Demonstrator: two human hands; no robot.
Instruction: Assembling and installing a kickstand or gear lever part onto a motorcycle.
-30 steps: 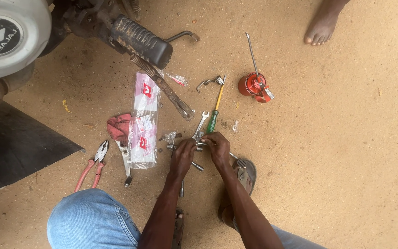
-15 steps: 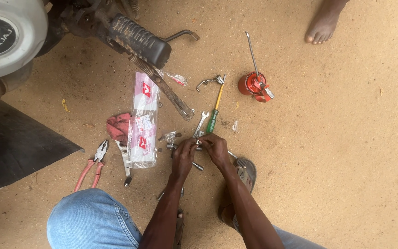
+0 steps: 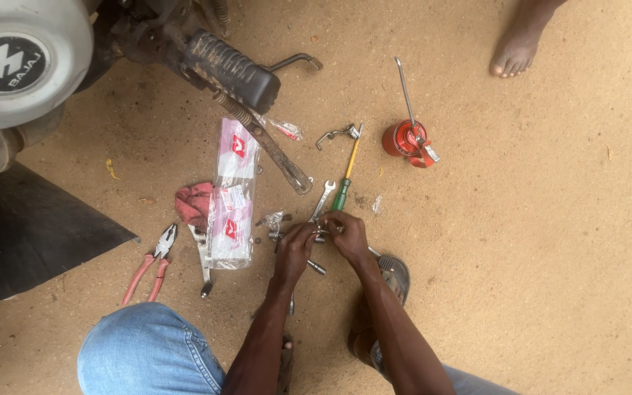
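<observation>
My left hand and my right hand meet low over the sandy ground, both closed on a small metal part held between their fingertips. What kind of part it is I cannot tell. A small open-ended spanner and a green-handled screwdriver lie just beyond my fingers. A short bolt lies under my left wrist. A long clear plastic packet with red marks lies to the left, beside a red rag.
Red-handled pliers lie at left near a black mat. A motorcycle engine cover and footrest fill the upper left. A red oil can stands at upper right. Another person's bare foot is at the top.
Both hands have stayed together on the small metal part, with only slight finger movement. The view has shifted a little.
</observation>
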